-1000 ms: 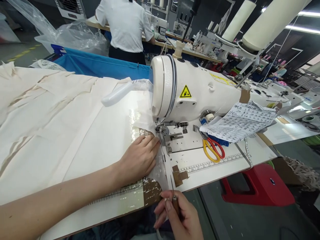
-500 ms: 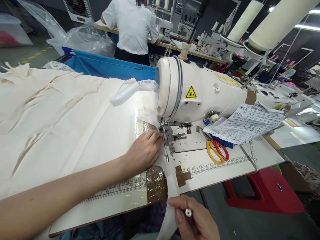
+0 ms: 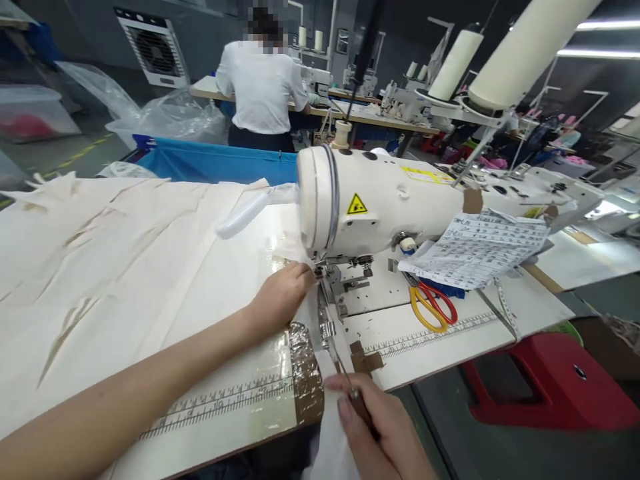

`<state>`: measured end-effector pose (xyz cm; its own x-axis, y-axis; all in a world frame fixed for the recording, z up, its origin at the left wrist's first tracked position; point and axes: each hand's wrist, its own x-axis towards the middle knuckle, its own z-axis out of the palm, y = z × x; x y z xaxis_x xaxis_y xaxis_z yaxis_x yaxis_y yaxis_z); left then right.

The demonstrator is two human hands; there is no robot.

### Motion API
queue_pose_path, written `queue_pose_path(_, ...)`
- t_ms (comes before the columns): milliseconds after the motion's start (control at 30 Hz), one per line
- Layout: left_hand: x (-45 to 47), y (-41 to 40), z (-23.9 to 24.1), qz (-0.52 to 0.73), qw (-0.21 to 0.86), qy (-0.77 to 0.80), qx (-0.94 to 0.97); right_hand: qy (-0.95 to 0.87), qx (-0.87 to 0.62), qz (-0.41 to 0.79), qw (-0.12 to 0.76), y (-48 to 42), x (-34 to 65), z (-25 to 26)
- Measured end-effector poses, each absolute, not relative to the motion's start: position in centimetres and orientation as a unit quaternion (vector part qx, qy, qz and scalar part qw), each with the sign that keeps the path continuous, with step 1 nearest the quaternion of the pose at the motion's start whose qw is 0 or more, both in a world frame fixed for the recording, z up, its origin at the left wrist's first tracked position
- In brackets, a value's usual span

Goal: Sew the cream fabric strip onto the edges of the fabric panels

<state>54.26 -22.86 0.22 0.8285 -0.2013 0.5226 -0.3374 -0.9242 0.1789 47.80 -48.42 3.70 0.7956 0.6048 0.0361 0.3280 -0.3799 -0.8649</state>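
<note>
Beside the needle area of a white sewing machine (image 3: 390, 190), my left hand (image 3: 284, 293) has its fingers closed on white fabric (image 3: 309, 317). Some of that fabric is hidden beneath the hand. At the table's front edge, my right hand (image 3: 383, 427) is wrapped round the dark handle of an awl (image 3: 361, 408). Its thin metal shaft points up and away, with the tip near a small metal guide (image 3: 327, 328) on the machine bed. A white fabric strip (image 3: 333, 427) hangs over the edge beside my right thumb and index finger.
Red-and-yellow scissors (image 3: 431, 305) and handwritten sheets (image 3: 483, 247) lie right of the machine. Large cream cloth pieces (image 3: 100, 267) spread across the left side. A red stool (image 3: 545, 380) stands below at right. Behind a blue fabric bin (image 3: 215, 160), a person in white (image 3: 263, 87) works.
The awl has swung from pointing toward me to pointing up at the metal guide. My left hand stays by the needle. The camera view has tilted up and turned slightly.
</note>
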Motion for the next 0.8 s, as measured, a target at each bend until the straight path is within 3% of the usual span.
queue_pose_path(200,54.9,-21.4,0.4,0.24,0.266,-0.145,0.922,-0.302,-0.88,-0.003,0.368,-47.2,52.0,2.1)
queue_pose_path(333,55.0,-21.2,0.6,0.243,0.29,-0.152,0.913,-0.326,-0.88,-0.091,0.333,-45.2,53.4,1.3)
queue_pose_path(800,55.1,-21.3,0.5,0.23,0.256,-0.147,0.927,-0.348,-0.888,-0.116,0.277,-43.0,54.6,0.4)
